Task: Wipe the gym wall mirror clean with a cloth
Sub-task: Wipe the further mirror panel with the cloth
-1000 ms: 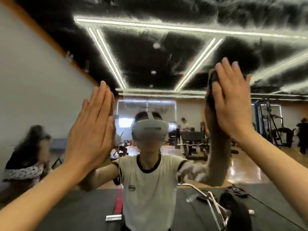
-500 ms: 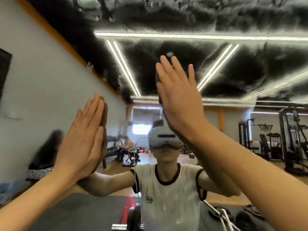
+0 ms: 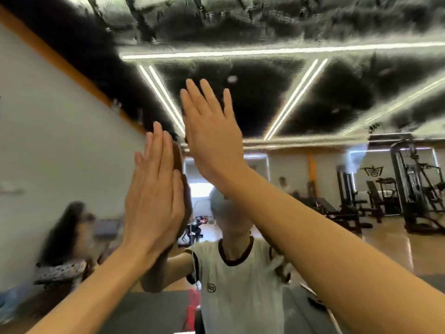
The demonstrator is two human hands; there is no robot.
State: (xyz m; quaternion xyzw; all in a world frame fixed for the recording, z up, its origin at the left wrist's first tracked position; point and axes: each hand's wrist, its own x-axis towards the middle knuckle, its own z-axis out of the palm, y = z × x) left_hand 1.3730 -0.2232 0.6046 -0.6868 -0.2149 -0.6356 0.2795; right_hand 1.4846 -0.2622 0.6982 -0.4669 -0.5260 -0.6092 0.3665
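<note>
The wall mirror fills the view, and its upper part is covered in a streaky, smeared film. My right hand lies flat on the glass with fingers spread, above the reflection of my headset. It presses a dark cloth against the mirror, and only a thin dark edge of the cloth shows by the palm. My left hand rests flat on the glass just to the lower left, fingers together and holding nothing. The two hands almost touch.
The mirror reflects me in a white T-shirt, a seated person at the left, and weight machines and benches on a wooden floor at the right. A white wall runs along the left.
My right hand has swept left across the glass, from the right side to just above my left hand. My left hand has stayed on the mirror.
</note>
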